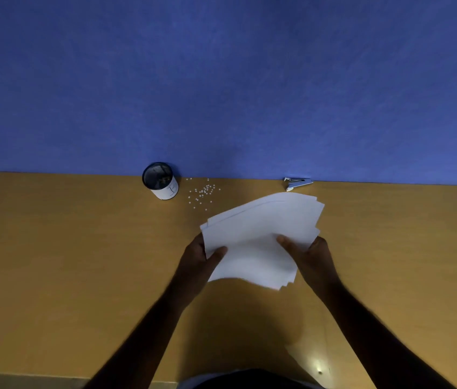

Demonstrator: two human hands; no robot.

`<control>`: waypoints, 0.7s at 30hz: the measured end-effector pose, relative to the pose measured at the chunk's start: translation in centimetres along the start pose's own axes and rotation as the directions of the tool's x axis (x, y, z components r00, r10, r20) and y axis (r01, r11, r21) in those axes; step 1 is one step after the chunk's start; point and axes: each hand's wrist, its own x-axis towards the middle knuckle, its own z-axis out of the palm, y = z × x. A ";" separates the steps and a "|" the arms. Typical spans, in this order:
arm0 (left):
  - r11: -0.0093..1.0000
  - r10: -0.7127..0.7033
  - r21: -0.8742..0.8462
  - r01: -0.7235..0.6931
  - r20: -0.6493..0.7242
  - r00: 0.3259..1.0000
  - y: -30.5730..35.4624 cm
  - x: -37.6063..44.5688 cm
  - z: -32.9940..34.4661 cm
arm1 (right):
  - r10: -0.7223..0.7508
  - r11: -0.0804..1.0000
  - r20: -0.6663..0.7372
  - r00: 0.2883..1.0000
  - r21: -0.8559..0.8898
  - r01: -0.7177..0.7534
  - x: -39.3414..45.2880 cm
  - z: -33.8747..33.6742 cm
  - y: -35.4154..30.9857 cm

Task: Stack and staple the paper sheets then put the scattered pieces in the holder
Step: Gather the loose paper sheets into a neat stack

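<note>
I have the paper sheets [261, 234] lifted a little above the middle of the desk [53, 262], and they are not yet square: the edges fan out at the far right corner and again at the near right corner. My left hand [199, 256] grasps the left edge, thumb on top and fingers underneath. My right hand [311, 254] grasps the right side in the same way, thumb lying on the top sheet.

I judge the step in hand is the stacking. To do it well I would loosen both grips slightly, turn the bundle upright and tap its long edge on the desk, then tap the short edge, so every sheet slides into line. I should not squeeze hard, because tight thumbs lock the sheets in their fanned position.

The stapler [297, 183] lies at the back of the desk by the blue wall [221, 80], near the far corner of the sheets, so the reach is short. To the left, the scattered pieces [203, 193] lie just beside the holder [161, 181]. I must keep the bundle away from them, as moving paper could blow them further.
</note>
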 end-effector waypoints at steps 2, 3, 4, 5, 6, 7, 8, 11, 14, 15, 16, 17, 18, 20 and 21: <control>0.999 0.045 0.003 -0.044 -0.021 0.999 0.9 -0.1 0.0 | -0.065 0.998 -0.006 0.998 -0.003 0.065 -0.5 0.2 -1.1; 0.998 0.057 0.001 -0.057 -0.033 0.998 1.3 -0.2 0.1 | -0.092 0.996 -0.019 0.996 -0.006 0.091 -0.8 0.3 -1.5; 0.997 0.077 0.004 -0.077 -0.040 0.996 1.6 -0.2 0.1 | -0.118 0.993 -0.032 0.992 -0.012 0.118 -1.0 0.3 -1.6; 0.995 0.099 0.007 -0.099 -0.043 0.994 2.0 -0.4 0.2 | -0.140 0.990 -0.046 0.989 -0.028 0.139 -1.2 0.3 -1.6; 0.992 0.124 0.023 -0.123 -0.037 0.992 2.3 -0.5 0.2 | -0.157 0.987 -0.053 0.986 -0.048 0.154 -1.4 0.3 -1.5; 0.989 0.143 0.035 -0.142 -0.028 0.989 2.6 -0.6 0.2 | -0.161 0.985 -0.057 0.985 -0.073 0.156 -1.5 0.2 -1.5; 0.986 0.156 0.057 -0.155 -0.008 0.988 2.6 -0.6 0.2 | -0.162 0.982 -0.055 0.985 -0.106 0.156 -1.6 0.2 -1.3; 0.986 0.147 0.069 -0.150 0.048 0.988 2.5 -0.6 0.5 | -0.190 0.957 -0.023 0.981 -0.228 0.180 -1.8 0.1 -1.2; 0.984 0.137 0.107 -0.143 0.060 0.989 2.2 -0.7 0.8 | -0.180 0.954 -0.019 0.983 -0.247 0.170 -1.8 0.3 -1.0; 0.983 0.138 0.116 -0.145 0.064 0.988 2.1 -0.7 0.9 | -0.171 0.953 -0.019 0.985 -0.257 0.160 -1.8 0.3 -0.9; 0.980 0.137 0.134 -0.146 0.072 0.988 2.1 -0.8 0.9 | -0.159 0.952 -0.016 0.987 -0.268 0.149 -1.8 0.4 -0.8; 0.979 0.129 0.148 -0.139 0.080 0.988 2.1 -0.8 0.9 | -0.145 0.951 -0.009 0.989 -0.276 0.137 -1.7 0.5 -0.7; 0.980 0.114 0.155 -0.126 0.086 0.990 2.1 -0.8 0.9 | -0.131 0.952 -0.001 0.991 -0.280 0.125 -1.7 0.5 -0.7; 0.983 0.089 0.155 -0.102 0.086 0.992 2.2 -0.8 1.1 | -0.121 0.953 0.011 0.993 -0.277 0.120 -1.5 0.6 -0.7; 0.984 0.081 0.153 -0.092 0.078 0.994 2.4 -0.9 1.3 | -0.126 0.954 0.011 0.992 -0.272 0.125 -1.5 0.6 -0.7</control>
